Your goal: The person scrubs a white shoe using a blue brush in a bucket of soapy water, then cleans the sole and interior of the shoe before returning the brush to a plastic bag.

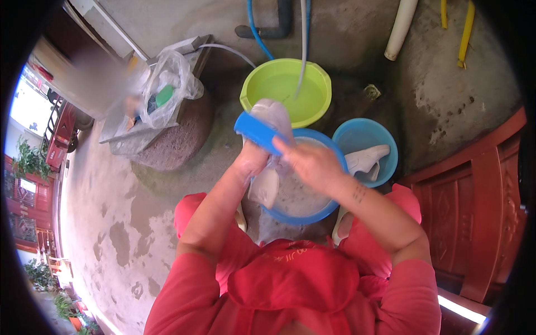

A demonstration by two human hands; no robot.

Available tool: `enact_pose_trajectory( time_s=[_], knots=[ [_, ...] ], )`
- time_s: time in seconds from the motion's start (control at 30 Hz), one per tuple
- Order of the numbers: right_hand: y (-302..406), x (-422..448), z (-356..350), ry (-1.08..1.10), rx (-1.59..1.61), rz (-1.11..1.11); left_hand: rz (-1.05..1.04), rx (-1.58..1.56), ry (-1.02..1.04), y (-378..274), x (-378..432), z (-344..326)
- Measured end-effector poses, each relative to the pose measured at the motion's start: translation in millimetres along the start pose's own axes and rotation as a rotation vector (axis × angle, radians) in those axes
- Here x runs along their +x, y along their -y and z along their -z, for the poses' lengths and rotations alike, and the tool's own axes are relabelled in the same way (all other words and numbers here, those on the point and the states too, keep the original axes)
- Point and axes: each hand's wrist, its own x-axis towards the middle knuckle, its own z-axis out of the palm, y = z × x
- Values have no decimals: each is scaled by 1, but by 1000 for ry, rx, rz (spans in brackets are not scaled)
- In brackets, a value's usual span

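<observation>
My left hand [253, 158] grips a wet, pale shoe [274, 112] with its toe pointing away from me. The shoe's cream-coloured flap [264, 190] hangs below the wrist. In my right hand [314, 163], blurred, is a blue scrubbing brush [256, 130] lying across the shoe; its bristle side is mostly hidden. Both hands are above a blue basin [312, 220] of cloudy, sudsy water. To its right, a second white shoe [368, 158] leans inside a smaller light-blue basin [391, 176].
Beyond stands a yellow-green basin [244, 90] of water, with a pale hose [303, 46] running into it. At left, a stone slab [161, 138] bears a clear plastic bag [190, 86]. A red wooden door [456, 217] is at right; a white pipe [400, 31] reaches down beyond.
</observation>
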Motion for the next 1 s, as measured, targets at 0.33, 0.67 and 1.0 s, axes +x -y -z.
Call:
enact_pose_trajectory(
  time_s=[0.33, 0.67, 1.0],
  knots=[
    [-21, 14, 21, -3, -166, -100, -135, 63, 27, 1, 1, -10],
    [-8, 2, 0, -73, -51, 64, -132, -21, 16, -4, 3, -11],
    [-28, 10, 33, -167, 192, -200, -73, -130, 71, -15, -12, -8]
  ],
)
